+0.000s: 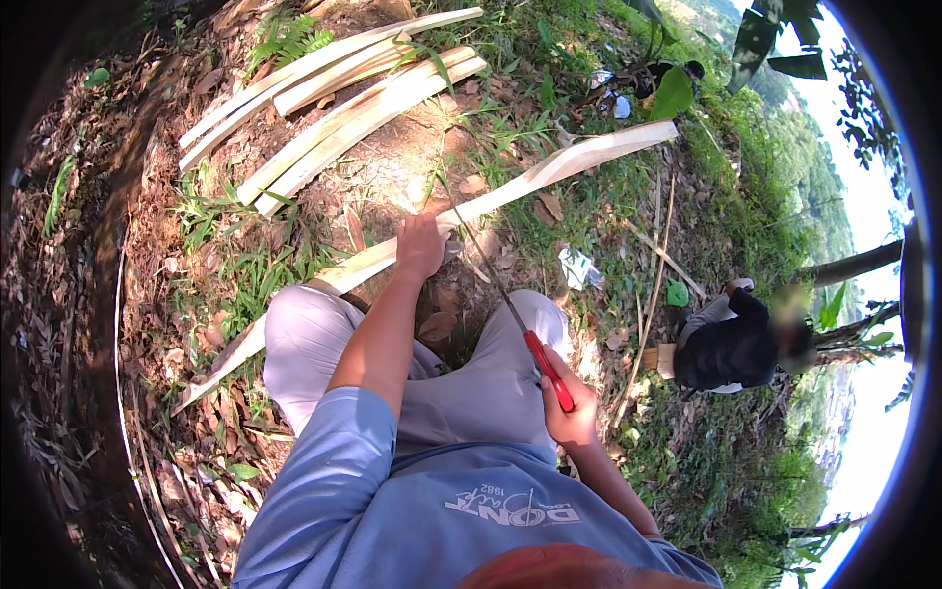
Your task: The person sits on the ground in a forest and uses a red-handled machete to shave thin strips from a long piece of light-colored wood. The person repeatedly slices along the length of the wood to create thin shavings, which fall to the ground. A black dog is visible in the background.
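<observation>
A long pale wooden strip [559,169] runs slantwise in front of me, from beside my left knee up to the far right. My left hand [422,245] is closed round it near its middle. In my right hand [572,412] is a long thin knife [548,368] with a red handle. Its dark, narrow blade points away from me and crosses the strip just right of my left hand; whether the edge touches the wood I cannot tell.
Several split pale strips [363,108] lie on the leafy ground at the far left. White litter [579,269] lies right of the strip, near thin sticks [659,257]. Another person in dark clothing [726,344] sits at the right, by a grassy slope with trees.
</observation>
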Motion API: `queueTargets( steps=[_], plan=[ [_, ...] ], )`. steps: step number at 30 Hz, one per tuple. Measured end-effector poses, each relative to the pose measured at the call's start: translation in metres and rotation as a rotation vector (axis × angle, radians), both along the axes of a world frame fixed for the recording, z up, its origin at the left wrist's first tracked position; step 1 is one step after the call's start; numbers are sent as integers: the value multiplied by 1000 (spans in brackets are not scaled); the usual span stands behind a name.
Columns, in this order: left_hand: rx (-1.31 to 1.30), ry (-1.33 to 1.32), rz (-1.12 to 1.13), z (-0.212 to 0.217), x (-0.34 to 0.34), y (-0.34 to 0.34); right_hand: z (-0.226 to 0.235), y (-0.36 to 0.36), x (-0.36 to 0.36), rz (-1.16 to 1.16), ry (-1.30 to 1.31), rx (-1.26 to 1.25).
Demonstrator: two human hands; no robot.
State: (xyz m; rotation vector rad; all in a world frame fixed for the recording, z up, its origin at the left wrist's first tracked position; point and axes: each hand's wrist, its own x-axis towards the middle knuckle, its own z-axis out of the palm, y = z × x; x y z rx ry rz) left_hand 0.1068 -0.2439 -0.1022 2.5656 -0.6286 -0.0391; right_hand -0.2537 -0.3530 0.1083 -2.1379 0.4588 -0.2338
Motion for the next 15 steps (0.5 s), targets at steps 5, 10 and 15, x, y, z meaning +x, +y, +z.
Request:
queueTargets(
  steps=[5, 10, 15],
  plan=[
    [38, 62, -5, 15, -1, -2, -35, -18, 69, 71, -204, -91],
    [18, 138, 0, 19, 5, -1, -80, -22, 141, 17, -273, -28],
    [45, 182, 12, 27, 1, -1, -85, -17, 131, 68, -289, -65]
  ],
)
